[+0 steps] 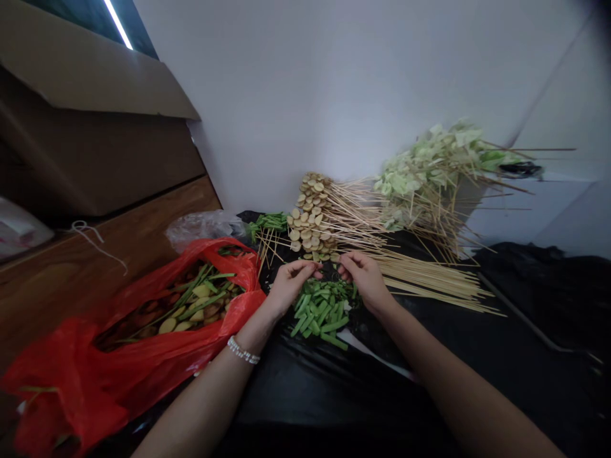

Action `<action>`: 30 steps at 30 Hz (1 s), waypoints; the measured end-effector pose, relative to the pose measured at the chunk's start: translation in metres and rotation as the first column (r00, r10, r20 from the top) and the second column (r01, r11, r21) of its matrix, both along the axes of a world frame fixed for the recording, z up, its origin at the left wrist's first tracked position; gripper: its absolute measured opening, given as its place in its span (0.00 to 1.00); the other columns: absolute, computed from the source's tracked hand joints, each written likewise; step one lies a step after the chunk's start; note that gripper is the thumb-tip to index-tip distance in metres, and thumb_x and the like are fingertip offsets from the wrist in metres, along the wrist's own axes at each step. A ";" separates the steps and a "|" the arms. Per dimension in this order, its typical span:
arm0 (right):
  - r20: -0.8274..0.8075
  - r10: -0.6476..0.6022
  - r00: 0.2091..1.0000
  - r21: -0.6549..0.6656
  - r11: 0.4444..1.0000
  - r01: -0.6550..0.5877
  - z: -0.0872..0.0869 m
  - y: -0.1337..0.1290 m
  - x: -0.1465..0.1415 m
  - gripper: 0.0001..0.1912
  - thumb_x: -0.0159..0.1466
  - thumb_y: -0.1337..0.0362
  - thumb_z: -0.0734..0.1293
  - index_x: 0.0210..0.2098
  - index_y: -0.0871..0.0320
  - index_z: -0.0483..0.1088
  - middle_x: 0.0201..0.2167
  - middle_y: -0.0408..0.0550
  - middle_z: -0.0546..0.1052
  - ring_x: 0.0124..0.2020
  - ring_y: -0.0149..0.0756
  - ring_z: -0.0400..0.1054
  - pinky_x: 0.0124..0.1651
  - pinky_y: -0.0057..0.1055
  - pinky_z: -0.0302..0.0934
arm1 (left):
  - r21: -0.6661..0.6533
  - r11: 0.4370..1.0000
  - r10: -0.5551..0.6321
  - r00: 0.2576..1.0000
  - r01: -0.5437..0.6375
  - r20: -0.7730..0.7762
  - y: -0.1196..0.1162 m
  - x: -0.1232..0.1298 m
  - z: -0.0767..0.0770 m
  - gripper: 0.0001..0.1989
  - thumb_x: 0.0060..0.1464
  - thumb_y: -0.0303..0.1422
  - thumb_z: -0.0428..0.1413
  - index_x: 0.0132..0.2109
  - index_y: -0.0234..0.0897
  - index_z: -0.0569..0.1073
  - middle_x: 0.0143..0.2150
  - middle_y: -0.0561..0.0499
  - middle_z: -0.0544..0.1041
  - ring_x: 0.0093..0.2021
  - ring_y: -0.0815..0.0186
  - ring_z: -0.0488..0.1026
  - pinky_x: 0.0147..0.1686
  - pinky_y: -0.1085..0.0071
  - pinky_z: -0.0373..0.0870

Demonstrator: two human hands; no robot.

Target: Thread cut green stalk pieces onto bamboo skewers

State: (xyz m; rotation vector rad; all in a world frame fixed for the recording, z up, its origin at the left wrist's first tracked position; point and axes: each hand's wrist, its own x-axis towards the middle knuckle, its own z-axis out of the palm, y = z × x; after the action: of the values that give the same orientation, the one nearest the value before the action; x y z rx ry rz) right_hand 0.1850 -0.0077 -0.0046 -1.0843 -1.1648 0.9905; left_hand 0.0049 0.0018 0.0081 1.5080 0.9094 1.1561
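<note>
My left hand [293, 281], with a beaded bracelet [243, 351] on its wrist, is closed in a pinch. My right hand [363, 273] pinches a short way to its right. Whatever lies between the fingertips of either hand is too small and dim to make out. Just below both hands is a pile of cut green vegetable pieces [321, 313] on black plastic. Beyond the fingertips, skewered round pale slices [310, 226] are stacked, their sticks [360, 213] pointing right. Bare wooden skewers [434, 280] lie in a bundle beside my right hand.
At left, a red plastic bag [162, 366] holds vegetable scraps and slices. Skewered leafy greens [429, 165] are heaped at the back right against the wall. Green skewers [270, 222] and a clear plastic bag [203, 228] lie behind the red bag. A cardboard box [105, 152] stands far left.
</note>
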 end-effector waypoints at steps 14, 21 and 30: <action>0.852 -0.216 0.477 0.406 0.848 -0.341 -0.004 -0.024 -0.020 0.15 0.65 0.60 0.61 0.48 0.54 0.72 0.53 0.51 0.71 0.60 0.45 0.55 0.59 0.44 0.52 | -0.053 0.992 0.121 0.962 -0.111 0.246 0.005 -0.008 0.006 0.15 0.50 0.42 0.59 0.34 0.33 0.79 0.28 0.49 0.77 0.32 0.66 0.73 0.41 0.70 0.68; 0.941 -0.081 0.328 0.263 0.787 -0.559 -0.013 -0.041 -0.040 0.11 0.66 0.60 0.60 0.42 0.52 0.74 0.48 0.48 0.75 0.57 0.41 0.60 0.59 0.44 0.47 | -0.171 0.983 0.128 0.933 -0.074 0.335 -0.001 0.000 0.038 0.14 0.48 0.41 0.60 0.31 0.32 0.78 0.25 0.50 0.75 0.28 0.69 0.70 0.37 0.71 0.67; 0.944 -0.044 0.327 0.225 0.812 -0.539 -0.016 -0.043 -0.039 0.12 0.67 0.60 0.60 0.45 0.52 0.73 0.50 0.49 0.73 0.57 0.44 0.60 0.57 0.44 0.49 | -0.028 0.999 0.033 0.972 -0.027 0.233 -0.010 -0.039 0.096 0.11 0.50 0.38 0.59 0.36 0.34 0.78 0.30 0.49 0.77 0.33 0.68 0.73 0.42 0.69 0.68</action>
State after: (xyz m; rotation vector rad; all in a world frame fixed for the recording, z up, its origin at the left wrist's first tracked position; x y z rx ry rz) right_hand 0.1455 -0.0512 -0.0205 -0.9946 -2.4813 0.0897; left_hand -0.0341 -0.0082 0.1039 1.3094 0.7851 1.3087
